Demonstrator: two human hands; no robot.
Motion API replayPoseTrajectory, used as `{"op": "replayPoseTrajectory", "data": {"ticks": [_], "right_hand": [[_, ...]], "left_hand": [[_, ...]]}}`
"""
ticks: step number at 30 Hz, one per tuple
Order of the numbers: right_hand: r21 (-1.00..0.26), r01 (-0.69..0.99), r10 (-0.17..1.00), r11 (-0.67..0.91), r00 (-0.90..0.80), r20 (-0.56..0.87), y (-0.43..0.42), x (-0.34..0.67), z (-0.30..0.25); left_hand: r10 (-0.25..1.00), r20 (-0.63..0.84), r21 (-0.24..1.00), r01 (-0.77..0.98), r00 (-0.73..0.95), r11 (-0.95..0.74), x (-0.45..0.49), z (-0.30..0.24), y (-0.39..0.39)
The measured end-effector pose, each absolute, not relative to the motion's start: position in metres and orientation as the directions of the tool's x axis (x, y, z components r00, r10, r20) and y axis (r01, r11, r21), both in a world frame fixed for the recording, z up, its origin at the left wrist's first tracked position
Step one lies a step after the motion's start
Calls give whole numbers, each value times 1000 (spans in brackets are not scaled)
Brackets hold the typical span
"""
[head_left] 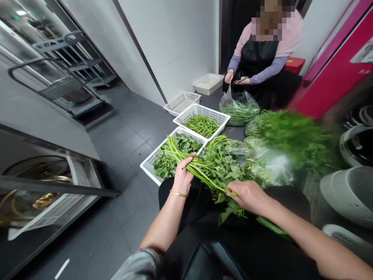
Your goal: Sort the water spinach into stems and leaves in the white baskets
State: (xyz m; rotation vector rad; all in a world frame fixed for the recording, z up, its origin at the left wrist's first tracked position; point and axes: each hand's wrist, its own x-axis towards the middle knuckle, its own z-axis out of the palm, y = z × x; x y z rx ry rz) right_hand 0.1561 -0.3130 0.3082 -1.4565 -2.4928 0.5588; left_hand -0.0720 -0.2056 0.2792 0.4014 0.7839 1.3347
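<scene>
My left hand (184,171) is closed around a bunch of long green leafy-vegetable stems (201,177), whose cut ends point up and left. Lower right, my right hand (246,194) pinches the same stems near their leafy end. Leaves (229,216) hang below that hand, over my dark apron. Just beyond the left hand stands a white basket (150,165) with picked leaves (166,165) in it. A heap of leafy stems (233,167) lies in front of me, partly behind the bunch.
A second white basket (225,117) holds green stems (202,125). Across from me a person (259,58) handles a plastic bag of greens (239,111). Blurred greens (291,136) and white buckets (349,190) stand at right. A metal rack (58,217) is at left, trolleys (58,87) behind.
</scene>
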Motion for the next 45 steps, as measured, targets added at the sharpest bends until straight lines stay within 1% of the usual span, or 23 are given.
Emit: {"op": "replayPoseTrajectory", "data": {"ticks": [3,5,7,9,11,13,14,16,17,19,22,24,25,27,29,31,32,35,37,39,40,43,45], "right_hand": [[-453,762,844,463,-535,-39,-312,153,316],[-513,759,880,401,-475,-14,-296,146,324],[-497,804,920,326,-391,-30,-274,133,328],[-434,830,900,350,-426,-90,-251,119,325],[-515,754,836,408,-535,-121,-234,114,316],[-680,633,790,371,-600,-127,-227,120,308],[-741,591,797,319,-590,-127,-225,127,306],[-771,594,868,228,-483,-115,-226,140,306],[-741,639,904,206,-415,-106,-229,144,308],[-591,777,941,217,-328,-85,-236,142,314],[-264,899,922,348,-380,-79,-250,117,318],[-140,896,897,422,-435,-76,-257,103,319],[-130,890,891,438,-448,-69,-259,102,320],[-203,889,907,411,-422,-14,-263,120,328],[-356,880,949,314,-301,95,-272,159,344],[-492,854,976,168,-76,203,-290,207,367],[-538,832,981,132,-31,192,-301,228,379],[-605,773,975,190,-78,207,-333,258,408],[-548,772,937,323,-181,298,-343,247,417],[-418,803,890,426,-288,353,-336,219,415],[-343,828,881,444,-332,338,-328,203,411],[-148,885,894,442,-421,154,-295,159,391],[-90,876,881,474,-472,38,-277,141,376]], "left_hand": [[972,-229,669,-715,59,201,-73,280,-206],[968,-226,675,-699,111,238,-71,281,-208],[957,-233,682,-673,172,287,-67,282,-213],[948,-250,692,-649,195,316,-63,283,-218],[942,-271,718,-609,199,336,-64,283,-222],[931,-289,754,-547,223,364,-70,283,-223],[926,-295,770,-514,237,377,-73,283,-222],[922,-303,798,-463,242,384,-77,283,-219],[924,-306,810,-447,232,380,-77,283,-218],[931,-298,829,-426,210,362,-71,286,-217],[933,-279,852,-389,228,350,-59,293,-219],[938,-267,871,-361,222,334,-55,297,-221],[943,-263,879,-352,205,322,-56,299,-222],[958,-245,884,-371,151,285,-65,301,-222],[967,-234,861,-440,98,253,-81,301,-220],[972,-226,820,-526,63,225,-97,301,-218],[974,-219,800,-560,56,213,-104,300,-217],[985,-164,784,-598,58,166,-112,299,-215],[994,-98,808,-579,55,112,-110,298,-216],[997,-35,832,-551,61,63,-104,298,-218],[998,-12,840,-541,68,47,-101,298,-219],[995,21,852,-523,94,31,-95,300,-224],[994,17,849,-527,112,45,-94,302,-227]]}}
